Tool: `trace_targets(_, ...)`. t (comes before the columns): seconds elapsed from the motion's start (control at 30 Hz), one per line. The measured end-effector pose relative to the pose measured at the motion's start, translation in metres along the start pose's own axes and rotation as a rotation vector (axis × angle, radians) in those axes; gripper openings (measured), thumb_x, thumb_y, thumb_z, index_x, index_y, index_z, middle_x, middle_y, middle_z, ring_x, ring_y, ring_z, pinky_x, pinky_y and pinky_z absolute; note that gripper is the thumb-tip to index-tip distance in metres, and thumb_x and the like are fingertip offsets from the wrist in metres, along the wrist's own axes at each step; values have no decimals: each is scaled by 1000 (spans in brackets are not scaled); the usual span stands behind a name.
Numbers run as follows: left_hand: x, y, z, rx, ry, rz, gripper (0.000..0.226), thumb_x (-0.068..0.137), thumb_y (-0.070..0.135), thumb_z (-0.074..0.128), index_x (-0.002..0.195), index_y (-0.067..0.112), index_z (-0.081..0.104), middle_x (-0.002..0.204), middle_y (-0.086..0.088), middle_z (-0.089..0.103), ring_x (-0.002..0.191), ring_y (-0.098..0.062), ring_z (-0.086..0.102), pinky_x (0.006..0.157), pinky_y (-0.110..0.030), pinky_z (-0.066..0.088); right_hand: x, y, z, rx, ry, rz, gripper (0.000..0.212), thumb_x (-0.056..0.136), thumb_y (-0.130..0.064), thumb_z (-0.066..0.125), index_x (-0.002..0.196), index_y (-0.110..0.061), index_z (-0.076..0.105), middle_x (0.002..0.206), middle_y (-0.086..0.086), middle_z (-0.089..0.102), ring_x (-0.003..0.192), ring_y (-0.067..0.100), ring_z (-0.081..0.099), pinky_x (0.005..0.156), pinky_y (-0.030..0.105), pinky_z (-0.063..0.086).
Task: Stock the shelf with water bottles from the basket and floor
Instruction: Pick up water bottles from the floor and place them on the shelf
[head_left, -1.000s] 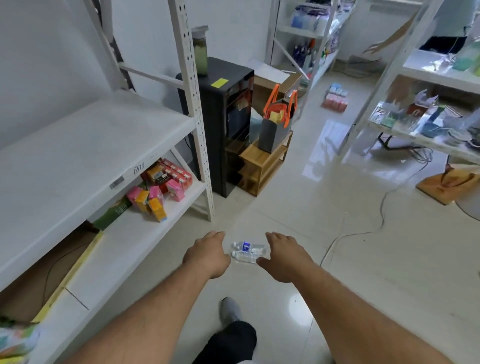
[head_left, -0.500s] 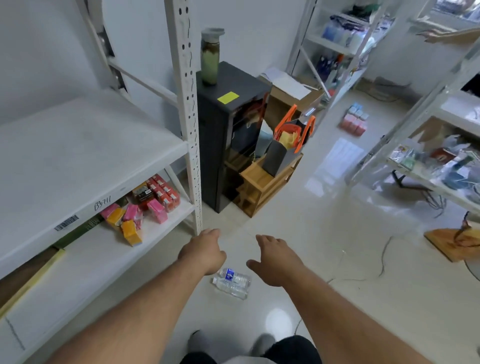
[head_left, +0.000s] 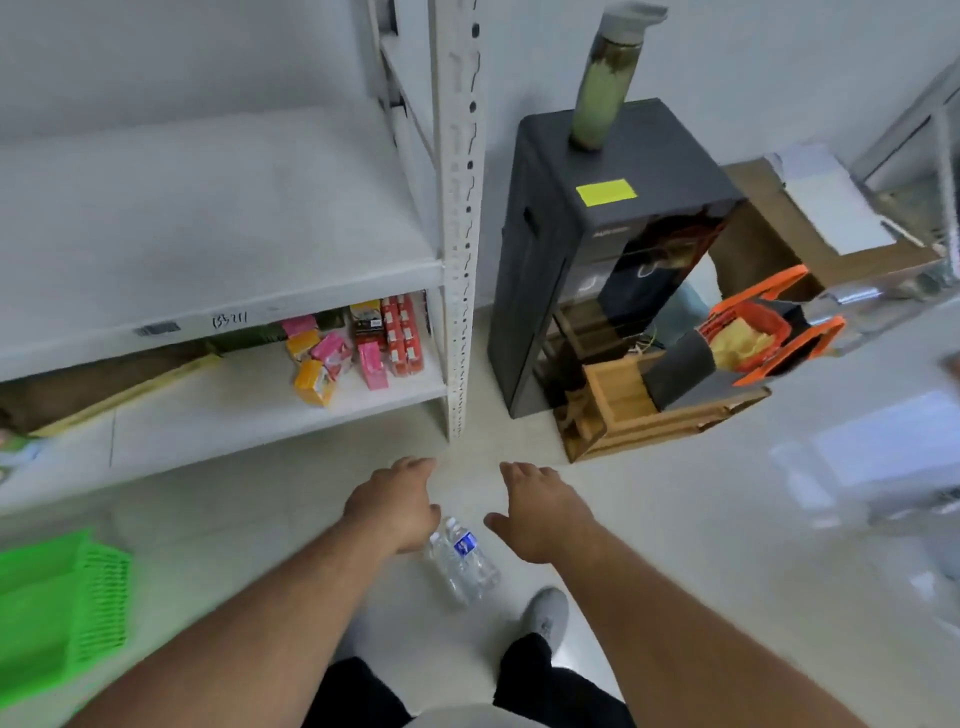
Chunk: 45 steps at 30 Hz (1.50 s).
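Bottles (head_left: 462, 564) on floor (head_left: 675, 545) between left hand (head_left: 397, 506) and right hand (head_left: 540, 512) — both grips apart, empty.

Floor (head_left: 675, 519): two water bottles (head_left: 462, 561) lie side by side; green basket (head_left: 57, 608) at left. Lower shelf (head_left: 260, 415): coloured cartons (head_left: 337, 353) near its right end.

Two clear water bottles (head_left: 462, 564) lie side by side on the floor; green basket (head_left: 62, 608) left.

Green flask (head_left: 608, 83) atop black cabinet (head_left: 597, 249)
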<state>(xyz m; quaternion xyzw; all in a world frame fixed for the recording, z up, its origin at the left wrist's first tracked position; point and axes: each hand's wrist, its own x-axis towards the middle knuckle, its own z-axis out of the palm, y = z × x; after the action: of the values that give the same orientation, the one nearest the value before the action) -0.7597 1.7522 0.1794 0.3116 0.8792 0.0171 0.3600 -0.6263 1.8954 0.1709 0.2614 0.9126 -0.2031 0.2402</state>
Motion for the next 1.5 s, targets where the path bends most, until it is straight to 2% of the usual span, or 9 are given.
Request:
trace_targets(0.17,-16,17,28,-104,5,-164,69,91,44,52,153,29,26,161,4,27,140,-25,38,110,-38,37,14,21,-4,-95,-105,-147,66,93,-52,54,144,-14,37,146,6,46,130,30,43,102,42,43)
trace_targets(0.27,-28,13,48,-173,-15,-231,68,92,41,51,154,30,24,161,5,25,141,-24,36,110,-37,36,17,21,4,-121,-142,-204,54,92,-50,55,131,-15,45,137,4,52,122,28,48,94,38,43)
trace_targets(0.57,-52,-24,108,-354,-70,-358,71,93,42,51,156,29,20,161,4,27,140,-25,37,111,-38,37,9,3,45,-275,-296,-288,68,94,-49,52,149,-15,32,149,5,42,131,29,42,102,40,42)
trace_targets(0.87,-33,-68,181,-527,-105,-434,72,91,39,51,155,30,20,160,5,28,140,-24,39,109,-38,38,41,-5,103,-348,-374,-265,67,95,-50,51,150,-16,31,150,4,41,133,27,41,105,39,39)
trace_targets(1.03,20,-97,255,-624,-121,-518,69,93,42,50,155,30,21,159,4,31,139,-24,41,108,-38,39,108,12,174,-335,-417,-219,70,93,-55,50,150,-19,31,149,3,42,134,26,41,107,43,41)
trace_targets(1.2,107,-116,359,-718,-134,-599,69,91,46,52,152,29,26,154,0,40,135,-25,46,107,-38,42,203,51,281,-307,-460,-181,73,91,-57,52,151,-20,31,147,4,45,133,26,44,105,46,43)
trace_targets(1.37,210,-123,474,-859,-111,-701,81,86,57,60,152,23,28,154,-3,40,137,-24,45,109,-36,40,306,107,394,-210,-448,-75,74,91,-58,55,148,-15,36,140,9,50,128,28,50,102,39,44)
trace_targets(1.5,292,-125,554,-915,-83,-743,86,83,57,65,151,19,29,153,-4,42,134,-24,48,102,-32,41,372,148,478,-96,-408,-1,79,89,-60,58,148,-12,37,140,9,54,127,28,54,100,36,45)
